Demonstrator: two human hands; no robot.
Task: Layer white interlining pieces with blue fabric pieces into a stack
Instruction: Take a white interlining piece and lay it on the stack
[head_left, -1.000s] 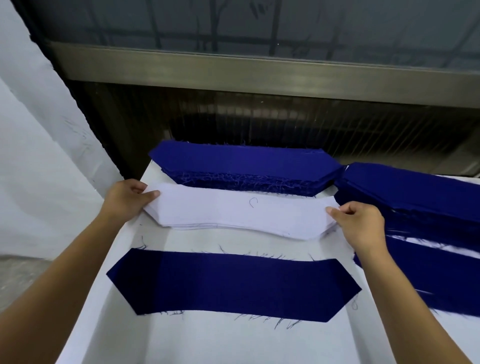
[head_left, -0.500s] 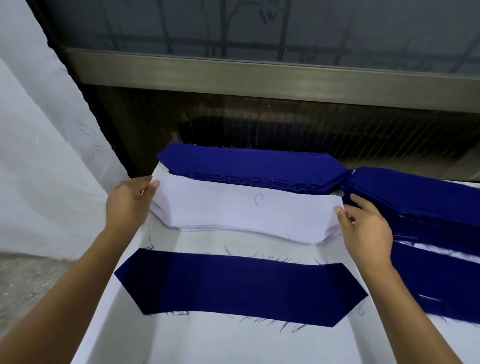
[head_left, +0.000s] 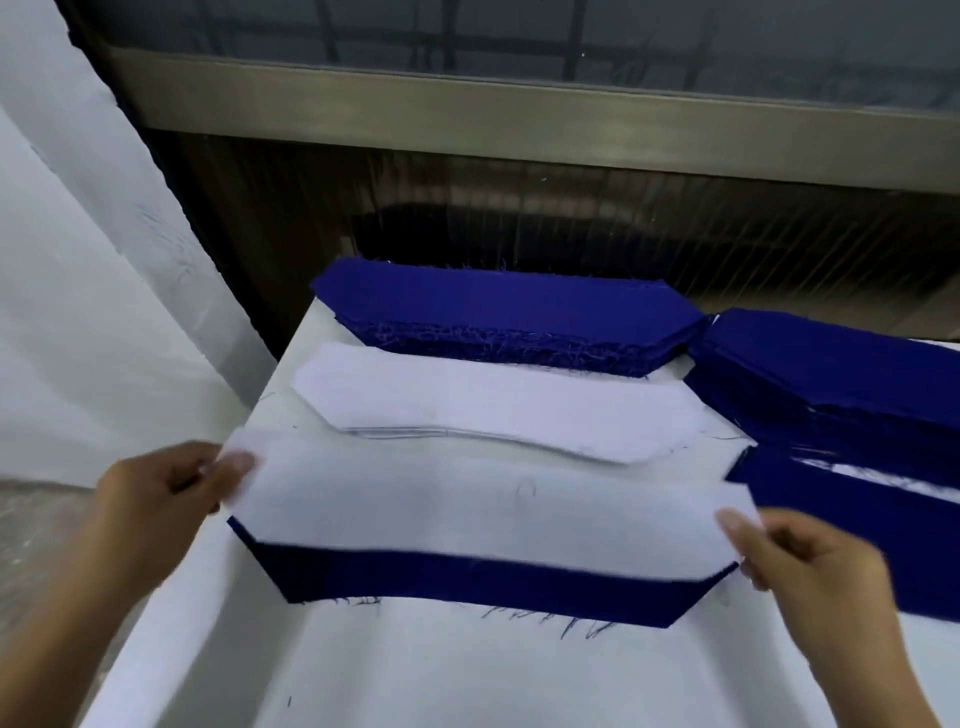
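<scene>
Over the near blue piece on the surface, 1 white interlining piece hangs stretched between 2 hands. It covers the far part of the blue piece and leaves the near edge and both pointed ends showing, so the 2 outlines are not yet matched. Left hand pinches the left tip, its fingers closed on the sheet; right hand pinches the right tip, fingers likewise closed on it. Motion blur softens both grips.

Behind it lies the white stack, and beyond that a thick blue stack with frayed threads. More blue pieces lie to the right.

The sheet looks thin and very light, limp enough to sag in the middle, yet it seems to hold its cut shape. Holding it at the 2 end points, under slight tension, suits it best: it stays flat and can be steered. A grip at mid-length would likely let the ends droop and fold under. The blue cloth looks soft and frays, so dragging across it could shift it.
</scene>
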